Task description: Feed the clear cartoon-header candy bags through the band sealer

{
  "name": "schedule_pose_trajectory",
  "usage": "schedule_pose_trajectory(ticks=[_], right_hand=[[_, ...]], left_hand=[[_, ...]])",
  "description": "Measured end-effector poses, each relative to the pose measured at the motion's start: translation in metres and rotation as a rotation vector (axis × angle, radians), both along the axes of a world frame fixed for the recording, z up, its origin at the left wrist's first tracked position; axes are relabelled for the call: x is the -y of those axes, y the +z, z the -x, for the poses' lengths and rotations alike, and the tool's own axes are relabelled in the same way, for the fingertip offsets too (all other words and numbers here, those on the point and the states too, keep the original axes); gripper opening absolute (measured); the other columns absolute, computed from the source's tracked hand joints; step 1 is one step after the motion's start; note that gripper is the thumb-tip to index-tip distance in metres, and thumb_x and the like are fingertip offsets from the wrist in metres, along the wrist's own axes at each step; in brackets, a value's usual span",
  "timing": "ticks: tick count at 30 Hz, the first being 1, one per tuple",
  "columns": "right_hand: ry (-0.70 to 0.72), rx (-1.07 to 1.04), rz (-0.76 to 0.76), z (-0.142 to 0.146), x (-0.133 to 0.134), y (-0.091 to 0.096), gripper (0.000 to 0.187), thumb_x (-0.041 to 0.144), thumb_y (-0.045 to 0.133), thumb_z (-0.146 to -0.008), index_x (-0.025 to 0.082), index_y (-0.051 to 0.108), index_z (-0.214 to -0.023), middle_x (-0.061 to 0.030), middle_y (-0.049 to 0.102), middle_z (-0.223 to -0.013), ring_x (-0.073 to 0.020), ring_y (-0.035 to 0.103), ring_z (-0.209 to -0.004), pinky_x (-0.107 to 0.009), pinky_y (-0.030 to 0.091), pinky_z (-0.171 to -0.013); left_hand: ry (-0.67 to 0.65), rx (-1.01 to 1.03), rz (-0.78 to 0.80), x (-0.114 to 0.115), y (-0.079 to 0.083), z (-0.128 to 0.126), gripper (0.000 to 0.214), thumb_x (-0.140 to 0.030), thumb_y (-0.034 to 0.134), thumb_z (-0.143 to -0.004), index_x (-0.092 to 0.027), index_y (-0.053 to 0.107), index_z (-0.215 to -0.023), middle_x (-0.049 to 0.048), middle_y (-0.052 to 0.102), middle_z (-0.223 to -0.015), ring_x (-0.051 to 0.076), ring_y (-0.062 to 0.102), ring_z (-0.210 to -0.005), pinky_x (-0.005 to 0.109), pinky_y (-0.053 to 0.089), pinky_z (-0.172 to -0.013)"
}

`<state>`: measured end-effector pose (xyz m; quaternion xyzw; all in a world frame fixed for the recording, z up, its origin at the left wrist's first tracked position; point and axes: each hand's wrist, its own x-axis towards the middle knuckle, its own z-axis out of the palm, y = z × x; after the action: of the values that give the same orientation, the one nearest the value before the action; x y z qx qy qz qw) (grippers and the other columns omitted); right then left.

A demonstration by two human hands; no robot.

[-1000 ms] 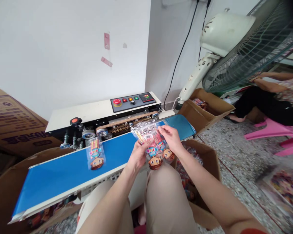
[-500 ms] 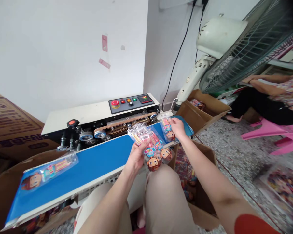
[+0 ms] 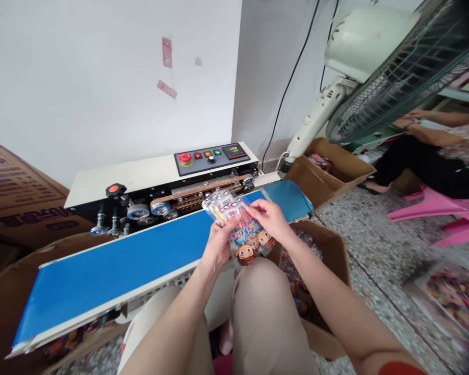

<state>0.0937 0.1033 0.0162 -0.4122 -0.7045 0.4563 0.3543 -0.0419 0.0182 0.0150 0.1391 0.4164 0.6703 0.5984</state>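
My left hand (image 3: 218, 242) is closed round a fanned stack of clear plastic packets (image 3: 245, 238), its thumb across the front. Each packet shows a cartoon face at the bottom, bright lettering and thin sticks inside; a barcode is visible near the top. My right hand (image 3: 270, 217) pinches at the upper right edge of the stack, where a packet's clear film meets the fingertips. Both hands are above my knee, just in front of the blue conveyor belt (image 3: 148, 255) of a sealing machine (image 3: 140, 179).
A control panel (image 3: 211, 158) with a red button tops the machine. Open cartons (image 3: 332, 250) holding packets stand below and a carton (image 3: 336, 177) behind right. A large fan (image 3: 398, 78) leans in. A seated person (image 3: 418, 156) is near a pink stool (image 3: 433, 208).
My right hand has come left from the belt's right end to the stack and no longer has the single packet there. The packet at the belt's left end is gone from view.
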Motion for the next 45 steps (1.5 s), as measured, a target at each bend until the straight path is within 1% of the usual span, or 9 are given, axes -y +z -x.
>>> schedule_pose_trajectory(ticks=[3,8,13,18,24,31,35,39,45], right_hand=[[-0.160,-0.106,0.040,-0.011,-0.005,-0.005,0.036,0.056,0.061,-0.077,0.020,0.060,-0.074,-0.0001,0.063,-0.067,-0.0136,0.054,-0.059,-0.025,0.044,-0.058],[-0.480,-0.023,0.013,-0.038,-0.071,-0.032,0.038,0.057,0.062,-0.072,0.020,0.058,-0.072,-0.0021,0.063,-0.064,-0.0152,0.054,-0.056,-0.027,0.042,-0.055],[-0.467,0.365,-0.099,-0.019,-0.111,-0.040,0.026,0.044,0.061,-0.075,0.019,0.062,-0.068,-0.0070,0.067,-0.072,-0.0195,0.060,-0.067,-0.030,0.043,-0.065],[-0.373,0.313,-0.224,0.003,-0.069,-0.021,0.027,0.045,0.056,-0.081,0.019,0.065,-0.085,-0.0079,0.068,-0.080,-0.0204,0.061,-0.073,-0.032,0.045,-0.071],[-0.032,0.013,-0.045,0.005,0.012,0.001,0.034,0.055,0.067,-0.072,0.022,0.063,-0.076,-0.0034,0.065,-0.075,-0.0175,0.058,-0.065,-0.029,0.047,-0.062],[-0.095,-0.160,0.063,0.003,0.023,-0.003,0.033,0.054,0.067,-0.074,0.021,0.060,-0.072,-0.0017,0.061,-0.073,-0.0153,0.057,-0.065,-0.027,0.049,-0.062],[-0.360,-0.292,0.275,-0.017,-0.005,-0.019,0.042,0.062,0.062,-0.072,0.023,0.052,-0.084,0.0019,0.060,-0.070,-0.0133,0.055,-0.054,-0.026,0.047,-0.050],[-0.567,-0.008,0.024,-0.035,-0.065,-0.036,0.037,0.056,0.060,-0.074,0.021,0.053,-0.081,0.0003,0.060,-0.066,-0.0144,0.053,-0.054,-0.026,0.043,-0.052],[-0.367,0.394,-0.153,-0.011,-0.103,-0.035,0.018,0.038,0.058,-0.078,0.021,0.058,-0.074,-0.0021,0.062,-0.062,-0.0177,0.056,-0.061,-0.028,0.041,-0.062]], left_hand=[[-0.002,0.009,0.015,0.001,-0.001,-0.002,0.041,-0.033,0.086,-0.057,-0.012,0.071,-0.089,0.0080,0.075,-0.079,0.022,0.070,-0.070,0.034,0.056,-0.074],[0.006,0.001,0.022,0.002,-0.001,-0.001,0.034,-0.030,0.087,-0.056,-0.013,0.070,-0.081,0.0037,0.072,-0.072,0.016,0.066,-0.062,0.026,0.054,-0.062],[-0.036,-0.034,0.015,0.001,0.000,-0.001,0.032,-0.030,0.086,-0.057,-0.013,0.070,-0.078,0.0029,0.072,-0.070,0.014,0.064,-0.059,0.025,0.052,-0.060],[0.000,-0.039,0.009,0.000,-0.002,0.000,0.039,-0.033,0.087,-0.056,-0.014,0.071,-0.087,0.0066,0.074,-0.081,0.019,0.067,-0.066,0.030,0.053,-0.066],[0.106,-0.008,0.000,-0.001,-0.001,-0.001,0.042,-0.031,0.088,-0.054,-0.014,0.070,-0.088,0.0060,0.074,-0.080,0.020,0.068,-0.069,0.033,0.053,-0.071],[0.131,-0.055,-0.033,0.000,0.002,-0.005,0.044,-0.037,0.086,-0.058,-0.014,0.070,-0.092,0.0070,0.074,-0.088,0.021,0.069,-0.079,0.033,0.054,-0.078],[0.095,-0.066,-0.008,0.002,0.005,-0.002,0.046,-0.039,0.085,-0.059,-0.014,0.070,-0.095,0.0064,0.074,-0.087,0.019,0.069,-0.073,0.031,0.055,-0.072],[0.082,-0.064,0.001,0.002,0.005,-0.001,0.050,-0.040,0.086,-0.055,-0.013,0.070,-0.094,0.0076,0.074,-0.085,0.019,0.068,-0.068,0.032,0.055,-0.068],[0.075,-0.062,-0.011,0.000,0.004,-0.003,0.049,-0.038,0.088,-0.052,-0.013,0.070,-0.091,0.0076,0.074,-0.084,0.020,0.068,-0.068,0.032,0.054,-0.067]])
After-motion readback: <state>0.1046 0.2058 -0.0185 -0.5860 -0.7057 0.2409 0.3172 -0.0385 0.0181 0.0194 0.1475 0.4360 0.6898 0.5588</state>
